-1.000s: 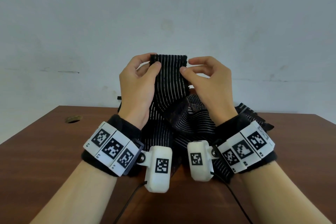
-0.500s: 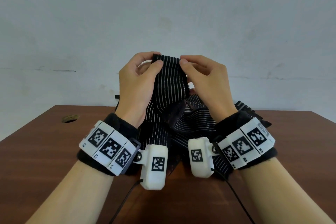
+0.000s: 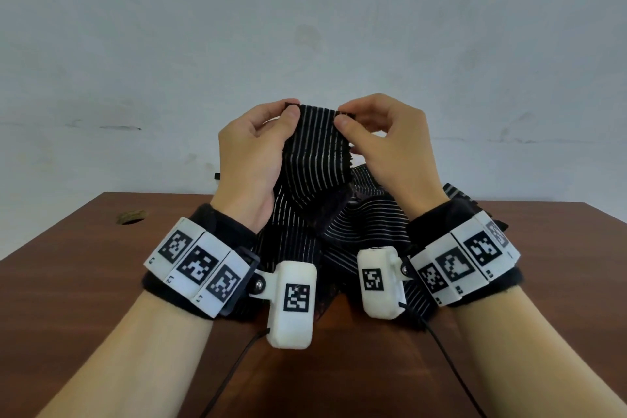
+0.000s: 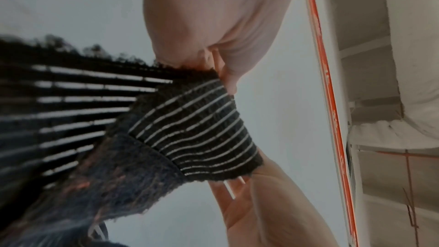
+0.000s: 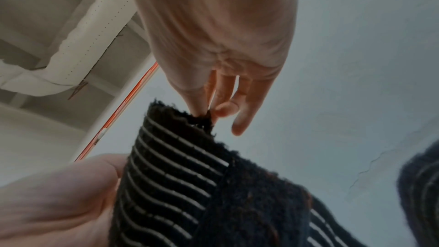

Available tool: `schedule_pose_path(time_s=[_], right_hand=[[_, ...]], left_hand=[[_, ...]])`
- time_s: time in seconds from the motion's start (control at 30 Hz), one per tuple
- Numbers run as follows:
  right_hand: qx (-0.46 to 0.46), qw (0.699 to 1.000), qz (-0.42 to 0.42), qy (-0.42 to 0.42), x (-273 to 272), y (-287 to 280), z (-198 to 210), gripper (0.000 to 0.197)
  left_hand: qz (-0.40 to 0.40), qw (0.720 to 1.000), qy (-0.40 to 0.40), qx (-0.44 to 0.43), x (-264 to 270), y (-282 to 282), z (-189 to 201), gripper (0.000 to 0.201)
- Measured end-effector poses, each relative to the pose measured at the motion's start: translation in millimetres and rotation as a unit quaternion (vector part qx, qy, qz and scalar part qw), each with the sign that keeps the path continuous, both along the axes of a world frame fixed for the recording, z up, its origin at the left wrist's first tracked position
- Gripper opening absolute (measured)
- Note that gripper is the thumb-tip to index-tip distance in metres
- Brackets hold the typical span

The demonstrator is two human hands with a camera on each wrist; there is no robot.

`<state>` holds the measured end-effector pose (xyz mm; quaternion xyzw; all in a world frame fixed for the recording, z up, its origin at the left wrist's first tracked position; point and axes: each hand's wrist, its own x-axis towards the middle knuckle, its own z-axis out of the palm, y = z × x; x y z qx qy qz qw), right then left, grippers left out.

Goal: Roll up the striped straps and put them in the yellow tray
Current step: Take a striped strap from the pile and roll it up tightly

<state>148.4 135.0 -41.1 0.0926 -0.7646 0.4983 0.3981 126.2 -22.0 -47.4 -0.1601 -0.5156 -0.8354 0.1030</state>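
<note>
A black strap with thin white stripes (image 3: 317, 149) is held up above the table, its top edge between both hands. My left hand (image 3: 251, 149) pinches the top left corner with thumb and forefinger. My right hand (image 3: 390, 142) pinches the top right corner. The left wrist view shows the strap end (image 4: 197, 131) folded over near the left hand's fingers (image 4: 228, 74). In the right wrist view the right hand's fingertips (image 5: 202, 108) nip the fuzzy corner of the strap (image 5: 175, 176). The rest of the strap hangs down into a heap of striped straps (image 3: 359, 227) on the table. No yellow tray is in view.
The brown wooden table (image 3: 84, 282) stretches to both sides and towards me. A round hole (image 3: 130, 216) sits in its far left part. A pale wall stands behind the table. Thin black cables run from the wrist cameras (image 3: 293, 302) towards me.
Both hands have come closer together at the strap's top edge, which has narrowed between them. The right thumb now pinches the corner. The view has tilted slightly.
</note>
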Motion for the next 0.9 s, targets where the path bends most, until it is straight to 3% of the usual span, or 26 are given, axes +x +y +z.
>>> schedule_pose_path(time_s=[0.13,0.27,0.37,0.47,0.57,0.63,0.77,0.9], right_hand=[[-0.018,0.999,0.024,-0.020,0,1,0,0.008],[-0.107,0.994,0.038,0.010,5,4,4,0.011],[-0.167,0.983,0.070,-0.003,9,2,9,0.025],[-0.074,0.984,0.088,-0.140,11,-4,8,0.049],[0.069,0.953,0.143,-0.257,14,-10,4,0.060],[0.101,0.939,0.168,-0.284,18,-14,4,0.059],[0.171,0.930,0.131,-0.298,20,-17,5,0.049],[0.115,0.920,0.208,-0.313,23,-25,3,0.042]], left_hand=[[-0.013,1.000,-0.012,-0.007,3,-2,3,0.017],[-0.046,0.987,0.045,-0.148,5,-6,4,0.027],[-0.068,0.971,0.078,-0.217,5,-5,2,0.020],[-0.020,0.988,0.062,-0.139,2,-1,1,0.020],[0.009,0.998,0.031,-0.060,-2,-3,0,0.021],[0.027,0.999,0.016,-0.023,-5,-8,-1,0.021],[0.044,0.998,-0.009,0.054,-7,-14,5,0.025],[0.031,0.993,-0.018,0.113,-3,-14,10,0.021]])
